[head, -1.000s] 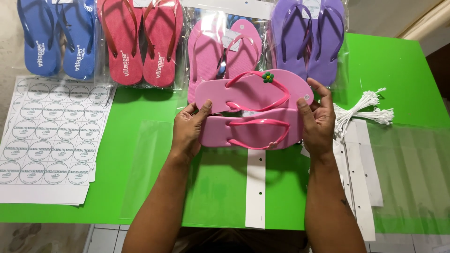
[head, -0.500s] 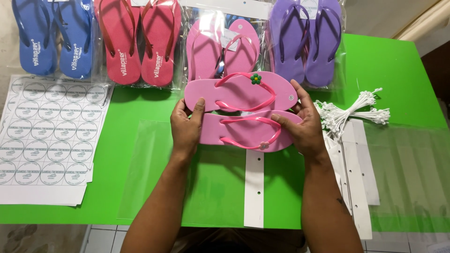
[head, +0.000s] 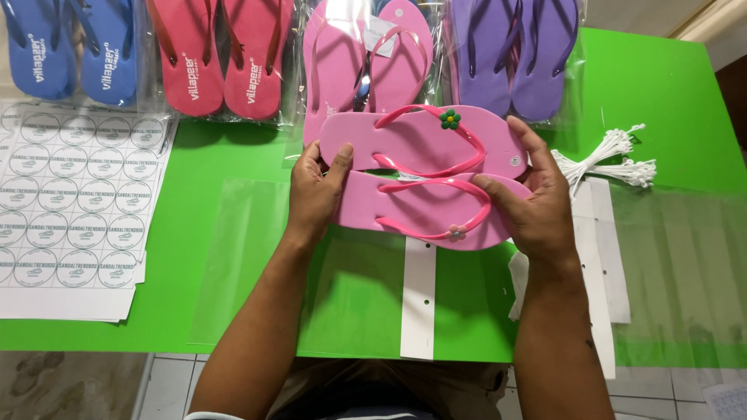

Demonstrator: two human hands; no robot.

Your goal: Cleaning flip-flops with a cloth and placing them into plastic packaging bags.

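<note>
Both hands, left hand (head: 315, 190) and right hand (head: 529, 206), clamp the pink foam flip-flop pair (head: 424, 175) by its ends, soles aligned above the green counter (head: 669, 101).

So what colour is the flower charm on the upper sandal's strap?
Green, with a yellow centre; the flower charm shows in the head view.

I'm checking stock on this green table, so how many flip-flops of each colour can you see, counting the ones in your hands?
Blue flip-flops: 2
Red flip-flops: 2
Purple flip-flops: 2
Pink bagged flip-flops: 2
Pink flip-flops held in both hands: 2
Total: 10
</note>
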